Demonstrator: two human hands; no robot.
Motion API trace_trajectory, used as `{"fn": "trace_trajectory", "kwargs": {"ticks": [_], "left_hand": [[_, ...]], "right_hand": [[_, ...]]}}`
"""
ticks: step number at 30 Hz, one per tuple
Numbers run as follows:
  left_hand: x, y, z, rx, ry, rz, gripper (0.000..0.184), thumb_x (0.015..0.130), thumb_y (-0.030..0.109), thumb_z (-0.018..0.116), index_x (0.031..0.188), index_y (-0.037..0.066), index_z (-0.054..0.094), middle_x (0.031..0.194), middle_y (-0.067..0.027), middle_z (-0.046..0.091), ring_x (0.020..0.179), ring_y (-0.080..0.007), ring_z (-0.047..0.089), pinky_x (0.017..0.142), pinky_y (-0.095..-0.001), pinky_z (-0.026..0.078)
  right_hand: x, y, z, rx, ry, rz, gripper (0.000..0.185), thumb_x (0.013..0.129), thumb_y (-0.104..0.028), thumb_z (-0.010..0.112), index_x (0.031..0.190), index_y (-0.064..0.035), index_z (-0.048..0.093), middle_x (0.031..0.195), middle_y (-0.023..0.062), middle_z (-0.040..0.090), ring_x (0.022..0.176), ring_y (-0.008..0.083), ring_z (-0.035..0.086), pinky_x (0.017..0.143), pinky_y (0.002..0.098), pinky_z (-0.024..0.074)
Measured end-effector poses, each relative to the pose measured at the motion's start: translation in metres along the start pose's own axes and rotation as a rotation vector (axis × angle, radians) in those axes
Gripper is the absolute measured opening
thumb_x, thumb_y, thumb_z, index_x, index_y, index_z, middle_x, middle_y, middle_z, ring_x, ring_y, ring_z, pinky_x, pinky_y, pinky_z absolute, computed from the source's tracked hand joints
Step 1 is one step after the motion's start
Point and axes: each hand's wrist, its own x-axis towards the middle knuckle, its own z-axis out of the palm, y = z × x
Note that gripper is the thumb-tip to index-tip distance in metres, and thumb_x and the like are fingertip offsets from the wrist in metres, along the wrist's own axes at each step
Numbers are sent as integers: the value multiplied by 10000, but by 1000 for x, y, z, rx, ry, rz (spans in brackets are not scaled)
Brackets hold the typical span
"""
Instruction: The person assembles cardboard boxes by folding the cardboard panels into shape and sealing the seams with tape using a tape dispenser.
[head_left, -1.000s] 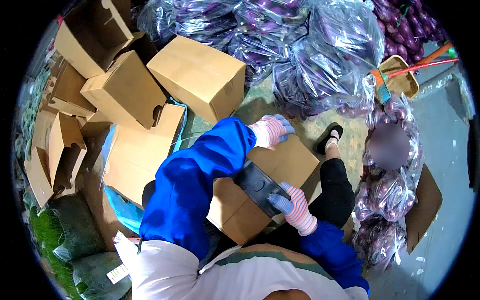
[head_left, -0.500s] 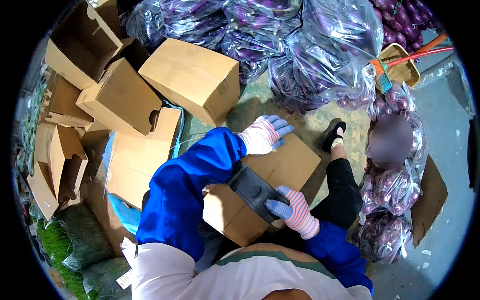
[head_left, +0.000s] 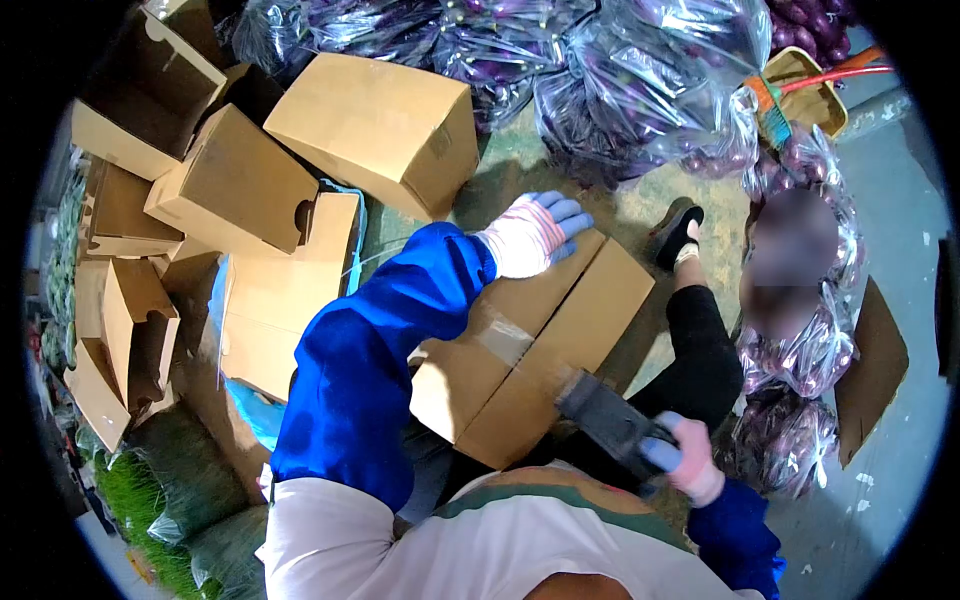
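A closed cardboard box (head_left: 590,330) lies in front of me, with a seam running across its top. A strip of clear tape (head_left: 503,338) shows near the middle of that top. My left hand (head_left: 532,236), in a striped glove with blue fingertips, rests on the box's far edge with its fingers stretched out. My right hand (head_left: 690,460), gloved alike, is closed around a black tape dispenser (head_left: 612,418). The dispenser's front end is at the near right edge of the box, and its rear is smeared by motion.
Open cardboard boxes (head_left: 235,180) are piled at the left, with a closed carton (head_left: 370,120) at the back. Plastic bags of eggplants (head_left: 640,100) line the back; more bags (head_left: 790,365) stand right. A broom (head_left: 772,112) leans by a dustpan (head_left: 800,75). Green produce (head_left: 140,500) lies lower left.
My right hand has pulled the tape dispenser right and toward me, off the top of the box. The tape strip and seam now show. My left hand stays on the box.
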Motion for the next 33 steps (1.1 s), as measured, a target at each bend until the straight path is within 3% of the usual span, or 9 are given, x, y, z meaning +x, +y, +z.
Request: {"fn": "trace_trajectory", "kwargs": {"ticks": [5,12,15,22,24,26,30,33], "left_hand": [[0,3,2,39,-49,-7,417,765,245,579,1133,58,521,1049,-135,540,953,-320,514,846,-419,425],[-1,6,-3,21,-60,-30,439,763,239,582,1155,53,511,1071,-140,530,990,-323,503,868,-419,419],[-2,4,3,59,-40,-12,438,763,232,578,1157,55,508,1061,-137,529,987,-322,501,869,-413,422],[-18,20,-8,165,-47,-66,495,783,255,559,1229,62,463,1229,-147,463,1150,-349,419,969,-453,340],[-45,31,-3,145,-99,-199,540,820,288,525,1297,72,391,1346,-152,365,1235,-383,329,1024,-488,254],[-76,54,-15,132,-164,-246,666,813,410,527,1330,42,326,1385,-202,292,1260,-419,276,1039,-515,207],[-124,120,-50,70,-388,-542,1018,650,642,602,1332,-36,267,1391,-293,213,1275,-464,229,1043,-553,161],[-147,146,-44,105,-375,-692,1032,634,636,619,1345,-16,255,1404,-270,207,1277,-456,231,1046,-554,149]], "right_hand": [[-44,3,-43,-20,89,75,406,698,-408,651,695,-8,586,551,112,535,497,216,543,499,322,415],[-23,13,-23,-93,71,135,411,720,-388,648,643,-2,532,556,183,517,506,333,528,504,359,423],[-2,-2,-9,-255,50,180,408,769,-393,617,664,-3,560,619,218,560,602,379,569,561,404,454],[23,9,8,-271,60,166,457,768,-446,606,735,9,624,661,223,594,635,362,598,592,394,484],[23,8,9,-291,67,174,449,768,-436,611,727,11,627,648,225,589,630,360,599,588,390,484],[22,11,11,-233,93,142,456,773,-436,608,716,17,620,638,229,582,618,360,594,583,389,482],[22,26,17,-207,156,49,381,784,-335,620,653,22,587,564,201,530,525,338,526,527,384,412],[21,21,15,-263,153,43,374,785,-331,621,661,21,598,564,190,544,521,330,535,529,376,420]]}}
